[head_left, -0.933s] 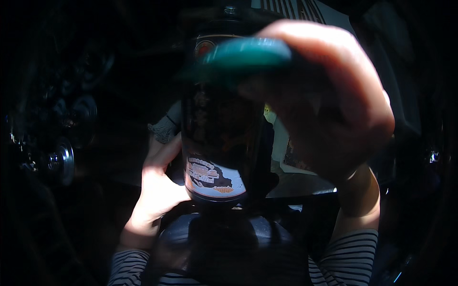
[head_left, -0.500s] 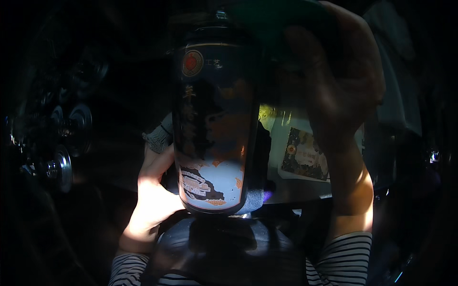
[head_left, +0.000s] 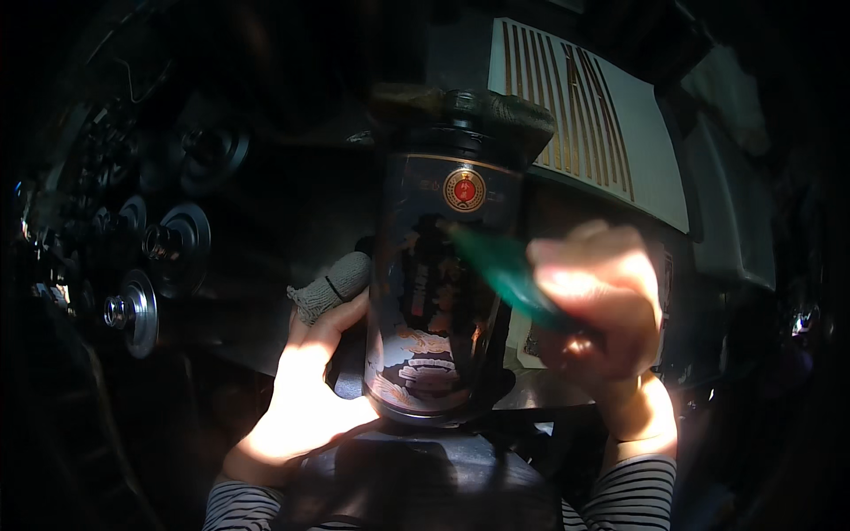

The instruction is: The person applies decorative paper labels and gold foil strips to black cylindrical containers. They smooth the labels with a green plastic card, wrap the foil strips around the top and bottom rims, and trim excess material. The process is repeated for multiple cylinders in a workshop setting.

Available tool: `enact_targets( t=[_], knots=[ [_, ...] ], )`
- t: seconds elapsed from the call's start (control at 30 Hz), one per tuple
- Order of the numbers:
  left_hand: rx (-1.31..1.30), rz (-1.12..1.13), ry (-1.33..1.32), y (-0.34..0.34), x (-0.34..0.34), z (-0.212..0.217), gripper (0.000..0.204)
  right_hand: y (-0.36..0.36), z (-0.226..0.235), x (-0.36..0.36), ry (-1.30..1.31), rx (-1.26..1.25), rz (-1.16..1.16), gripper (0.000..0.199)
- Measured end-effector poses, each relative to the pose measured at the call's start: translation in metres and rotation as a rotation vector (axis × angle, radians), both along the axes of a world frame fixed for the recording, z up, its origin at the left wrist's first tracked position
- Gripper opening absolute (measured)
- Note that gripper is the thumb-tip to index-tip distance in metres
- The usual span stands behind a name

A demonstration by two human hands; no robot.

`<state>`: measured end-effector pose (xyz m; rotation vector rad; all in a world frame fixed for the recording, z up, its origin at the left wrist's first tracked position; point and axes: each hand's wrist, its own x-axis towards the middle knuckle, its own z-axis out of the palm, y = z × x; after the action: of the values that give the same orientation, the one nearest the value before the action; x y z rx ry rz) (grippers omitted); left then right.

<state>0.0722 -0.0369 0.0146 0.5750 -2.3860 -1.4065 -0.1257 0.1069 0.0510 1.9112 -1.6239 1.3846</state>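
Note:
A large dark bottle with a gold-edged label and a red round emblem lies in front of me, its neck pointing away. My left hand grips its left side near the base; a grey knitted finger cover sits on one finger. Closed around a green tapered object, my right hand is at the bottle's right side. The object's thin tip points at the label below the emblem. It looks like a squeeze bottle, but motion blurs it. I cannot tell whether the tip touches the label.
A white sheet bearing several narrow brown strips lies at the far right. The bottle's neck end is near a worn pad. Several shiny disc-shaped parts stand at the left in the dark.
The dark bottle has turned about its length and shifted right and away. My right hand has come down from the upper right, bringing the green object to the label. The strip sheet is now uncovered.

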Motion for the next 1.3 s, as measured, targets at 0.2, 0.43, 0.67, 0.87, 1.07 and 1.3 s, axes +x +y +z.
enact_targets(
  t=[0.2, 0.43, 0.67, 0.87, 1.07, 1.3],
  knots=[
    [-0.196, -0.063, -0.208, -0.005, -0.009, 0.002, 0.078, 0.002, 0.006, 0.0, -0.096, 0.199, -0.022, 0.023],
    [-0.249, -0.026, -0.018, -0.003, -0.005, -0.006, 0.073, 0.03, -0.012, 0.024, 0.019, 0.222, 0.182, 0.024],
    [-0.283, -0.157, 0.034, -0.01, 0.003, 0.005, 0.074, -0.05, 0.051, -0.019, 0.165, 0.09, -0.238, 0.026],
    [-0.024, -0.1, 0.002, -0.016, 0.015, 0.021, 0.056, 0.002, 0.047, 0.05, -0.502, 0.756, 0.332, 0.019],
    [-0.114, -0.048, 0.311, -0.032, 0.009, 0.008, 0.049, 0.059, 0.006, 0.029, -0.942, 0.642, -0.151, 0.018],
    [-0.185, 0.075, 0.399, -0.011, -0.023, 0.046, 0.03, 0.084, 0.002, -0.083, -0.214, 0.486, -0.826, 0.025]
  ],
)
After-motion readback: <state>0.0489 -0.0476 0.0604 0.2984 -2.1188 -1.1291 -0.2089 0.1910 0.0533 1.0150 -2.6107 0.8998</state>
